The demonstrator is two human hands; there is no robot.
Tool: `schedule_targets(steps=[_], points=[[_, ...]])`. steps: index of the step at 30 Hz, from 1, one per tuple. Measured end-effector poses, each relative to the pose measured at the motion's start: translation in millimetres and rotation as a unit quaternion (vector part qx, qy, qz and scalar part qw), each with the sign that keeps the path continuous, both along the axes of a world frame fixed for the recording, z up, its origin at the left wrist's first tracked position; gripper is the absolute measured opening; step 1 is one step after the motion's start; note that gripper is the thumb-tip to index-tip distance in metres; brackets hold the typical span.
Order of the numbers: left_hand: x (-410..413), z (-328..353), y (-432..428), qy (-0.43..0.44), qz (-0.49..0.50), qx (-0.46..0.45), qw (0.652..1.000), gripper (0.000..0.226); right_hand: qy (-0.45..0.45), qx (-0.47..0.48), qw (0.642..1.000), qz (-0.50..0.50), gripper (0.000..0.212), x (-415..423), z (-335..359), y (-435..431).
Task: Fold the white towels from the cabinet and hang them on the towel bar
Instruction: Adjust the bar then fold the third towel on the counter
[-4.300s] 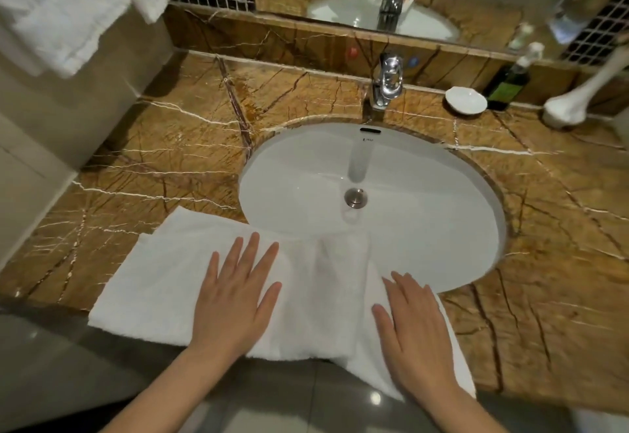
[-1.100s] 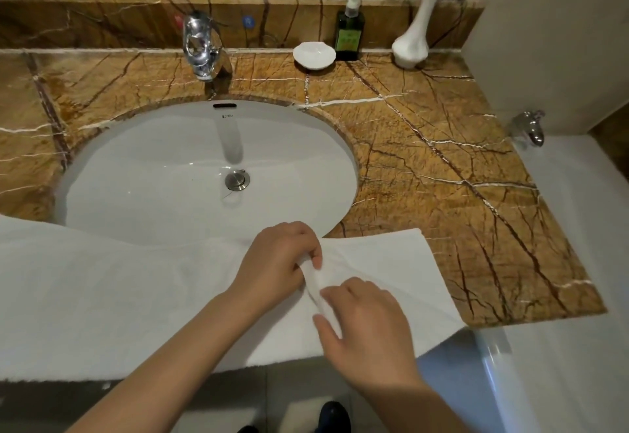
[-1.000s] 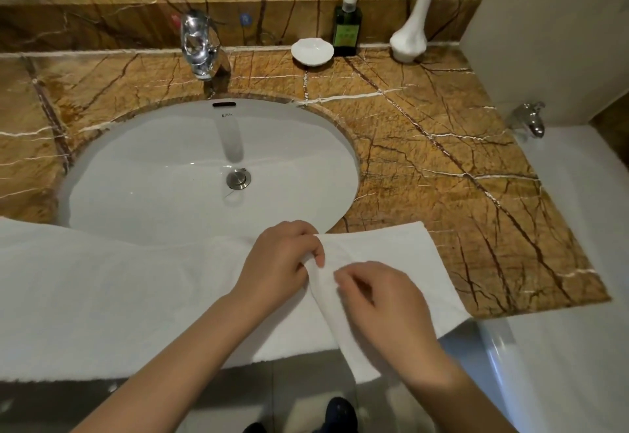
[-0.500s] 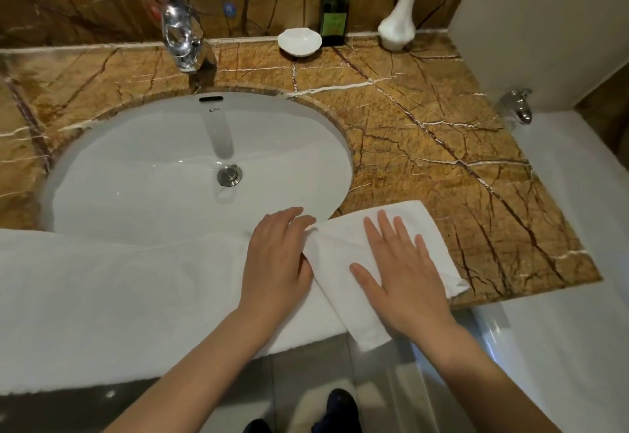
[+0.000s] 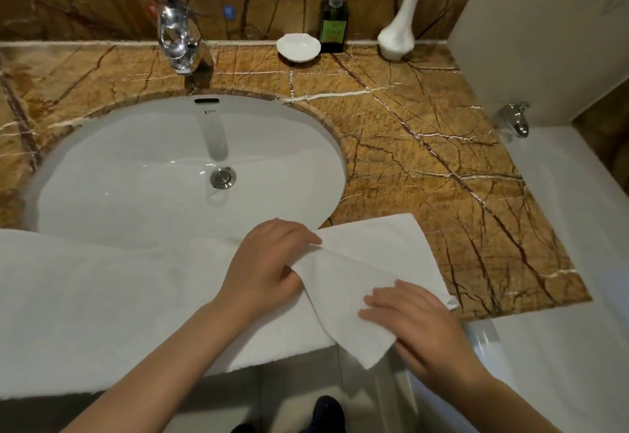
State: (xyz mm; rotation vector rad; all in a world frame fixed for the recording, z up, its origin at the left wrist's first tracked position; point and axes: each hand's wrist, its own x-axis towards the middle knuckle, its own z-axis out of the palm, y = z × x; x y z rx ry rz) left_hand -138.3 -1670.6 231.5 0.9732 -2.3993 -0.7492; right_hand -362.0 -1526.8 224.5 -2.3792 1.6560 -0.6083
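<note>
A white towel (image 5: 102, 303) lies spread along the front of the marble counter (image 5: 425, 167), partly over the sink's near rim and hanging over the front edge. Its right end (image 5: 374, 262) is folded back into a narrower flap. My left hand (image 5: 265, 272) pinches a raised fold of the towel near the sink's lower right. My right hand (image 5: 412, 320) rests on the flap's lower right part, fingers curled at its edge. No towel bar or cabinet is in view.
A white oval sink (image 5: 183, 170) with a chrome faucet (image 5: 177, 41) fills the counter's left. At the back stand a soap dish (image 5: 298, 47), a green pump bottle (image 5: 334, 20) and a white vase (image 5: 398, 27). A white bathtub rim (image 5: 561, 228) with a tap (image 5: 517, 119) lies right.
My left hand has gone from flat to pinching up a fold of the towel. My right hand has slid back toward me along the flap, fingers curling.
</note>
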Motion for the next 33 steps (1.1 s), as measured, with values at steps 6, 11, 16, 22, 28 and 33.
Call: schedule_targets(steps=[6,11,16,22,28,33], points=[[-12,3,-3,0.040,0.005,0.016,0.999,0.025,-0.336,0.115,0.897,-0.264,0.042,-5,17,-40],[-23,9,-10,0.009,0.058,0.092,0.994,0.034,-0.320,0.148,0.878,-0.325,0.041,-20,16,-72],[-34,25,-31,0.019,0.052,0.157,0.986,0.026,-0.316,0.147,0.868,-0.353,0.029,-28,29,-69],[-48,14,-34,-0.070,0.038,0.278,0.957,0.010,-0.119,0.189,0.882,-0.415,0.028,-30,11,-46],[-52,7,-31,-0.123,0.076,0.196,0.970,0.017,-0.073,0.110,0.887,-0.442,0.034,-21,10,-56],[-52,7,-26,-0.146,0.105,0.167,0.969,0.028,-0.104,0.081,0.874,-0.468,0.018,-25,9,-45]])
